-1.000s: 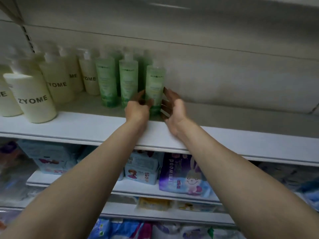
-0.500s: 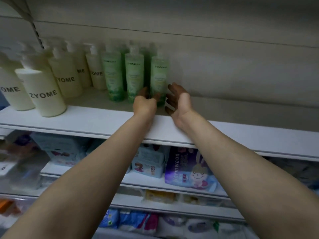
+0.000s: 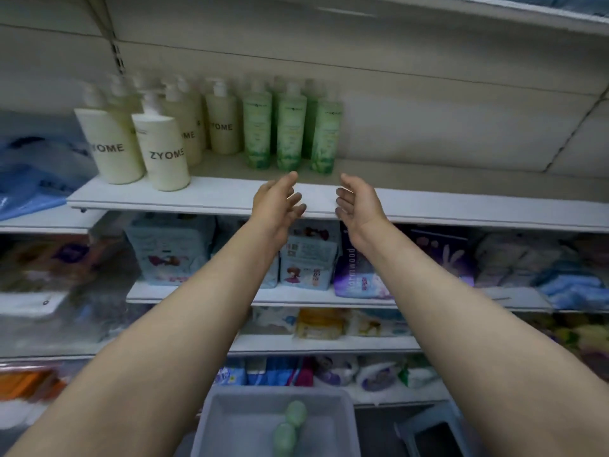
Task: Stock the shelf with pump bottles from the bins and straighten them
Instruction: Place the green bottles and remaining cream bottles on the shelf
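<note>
From the head view, the left hand and right hand hover released, fingers relaxed, palms facing each other, just in front of the shelf edge. The green pump bottles stand upright beyond them, untouched. More green bottles lie in the near grey bin.
</note>
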A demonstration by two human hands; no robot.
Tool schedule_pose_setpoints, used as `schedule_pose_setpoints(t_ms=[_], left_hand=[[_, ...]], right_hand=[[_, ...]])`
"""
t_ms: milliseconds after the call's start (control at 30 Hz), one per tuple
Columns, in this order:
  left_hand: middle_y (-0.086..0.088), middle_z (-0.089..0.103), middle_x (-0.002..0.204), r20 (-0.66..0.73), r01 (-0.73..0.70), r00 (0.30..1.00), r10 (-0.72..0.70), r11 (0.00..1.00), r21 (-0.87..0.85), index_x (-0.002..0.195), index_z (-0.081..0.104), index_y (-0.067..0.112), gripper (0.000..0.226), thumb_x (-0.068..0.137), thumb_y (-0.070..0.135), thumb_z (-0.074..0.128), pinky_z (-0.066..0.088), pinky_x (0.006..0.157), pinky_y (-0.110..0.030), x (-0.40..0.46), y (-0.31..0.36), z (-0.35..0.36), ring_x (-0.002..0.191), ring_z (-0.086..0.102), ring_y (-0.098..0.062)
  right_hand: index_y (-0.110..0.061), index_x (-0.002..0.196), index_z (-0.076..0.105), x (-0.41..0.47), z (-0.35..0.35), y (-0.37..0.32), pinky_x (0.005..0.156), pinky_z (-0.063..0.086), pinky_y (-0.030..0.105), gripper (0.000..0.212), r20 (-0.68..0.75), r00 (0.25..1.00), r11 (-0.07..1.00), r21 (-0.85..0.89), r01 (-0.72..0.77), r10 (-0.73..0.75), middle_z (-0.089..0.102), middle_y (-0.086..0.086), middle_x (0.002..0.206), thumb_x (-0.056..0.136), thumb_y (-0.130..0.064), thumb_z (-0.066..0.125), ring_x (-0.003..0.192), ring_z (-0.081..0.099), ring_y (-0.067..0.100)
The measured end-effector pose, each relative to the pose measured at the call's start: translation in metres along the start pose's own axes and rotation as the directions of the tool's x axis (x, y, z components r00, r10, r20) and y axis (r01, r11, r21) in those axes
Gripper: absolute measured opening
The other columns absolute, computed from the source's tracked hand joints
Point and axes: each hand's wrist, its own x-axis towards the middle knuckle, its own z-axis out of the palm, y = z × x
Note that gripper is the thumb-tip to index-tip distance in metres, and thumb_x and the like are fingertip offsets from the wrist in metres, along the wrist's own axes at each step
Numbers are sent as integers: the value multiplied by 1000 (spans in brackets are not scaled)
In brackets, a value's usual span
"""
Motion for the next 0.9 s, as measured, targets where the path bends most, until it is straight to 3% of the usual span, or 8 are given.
schedule_pose_setpoints(t_ms=[167, 333, 467, 633, 700, 767, 833, 900], left_hand=[[0, 60, 102, 83, 19, 996, -24, 998, 68, 100, 57, 21, 12, 95, 27, 67, 56, 86, -32, -45, -10, -41, 100, 62, -17], [0, 64, 105, 64, 75, 995, -82, 992, 102, 118, 58, 16, 29, 94, 28, 68, 58, 77, -28, -81, -40, -84, 104, 64, -17], [-2, 63, 112, 20, 173, 984, -178, 973, 154, 126, 55, 15, 38, 93, 29, 69, 56, 79, -31, -107, -78, -128, 105, 63, -18], [-4, 64, 119, -85, 294, 956, -281, 929, 225, 125, 57, 15, 38, 92, 27, 71, 56, 82, -32, -142, -137, -184, 104, 63, -18], [-5, 64, 120, -125, 339, 940, -317, 908, 246, 129, 57, 14, 42, 92, 27, 72, 55, 87, -35, -157, -163, -203, 102, 63, -17], [-6, 64, 123, -154, 388, 921, -359, 887, 251, 130, 56, 14, 43, 92, 27, 71, 55, 90, -36, -174, -189, -222, 105, 63, -18], [-7, 64, 124, -191, 444, 894, -406, 860, 251, 131, 55, 15, 44, 92, 28, 71, 54, 93, -38, -193, -212, -238, 111, 63, -20], [-7, 64, 124, -237, 495, 865, -443, 830, 256, 130, 55, 15, 44, 92, 29, 72, 54, 93, -38, -212, -234, -252, 112, 63, -20]], right_hand=[[-14, 133, 59, -60, 6, 33, 93, 40, 32, 43, -14, 999, 999, -30, -32, 31, 60, 3, 130, 95, -35, 58, 122, 53, 17], [-21, 104, 67, -112, 9, 79, 81, 45, 31, 17, -57, 994, 994, -49, -94, 92, 70, -6, 99, 96, -33, 58, 93, 60, 9], [-14, 129, 60, -140, 3, 128, 103, 40, 38, 38, -107, 977, 977, -85, -194, 185, 60, 6, 127, 97, -34, 56, 117, 54, 19], [-21, 109, 63, -176, -9, 194, 80, 42, 32, 19, -125, 934, 935, -87, -345, 333, 63, -6, 98, 96, -32, 56, 94, 56, 11], [-20, 106, 61, -186, -18, 223, 90, 42, 34, 16, -134, 906, 905, -93, -415, 402, 61, 1, 106, 96, -31, 55, 96, 54, 14], [-18, 115, 62, -196, -30, 252, 99, 40, 37, 24, -135, 875, 867, -127, -481, 466, 60, 8, 122, 96, -33, 57, 107, 55, 17], [-16, 125, 61, -209, -42, 277, 100, 42, 38, 35, -142, 838, 824, -159, -545, 527, 58, 8, 132, 96, -34, 58, 118, 54, 20], [-16, 127, 61, -220, -55, 300, 95, 44, 36, 36, -136, 796, 775, -179, -606, 590, 58, 7, 134, 96, -34, 57, 115, 54, 19]])
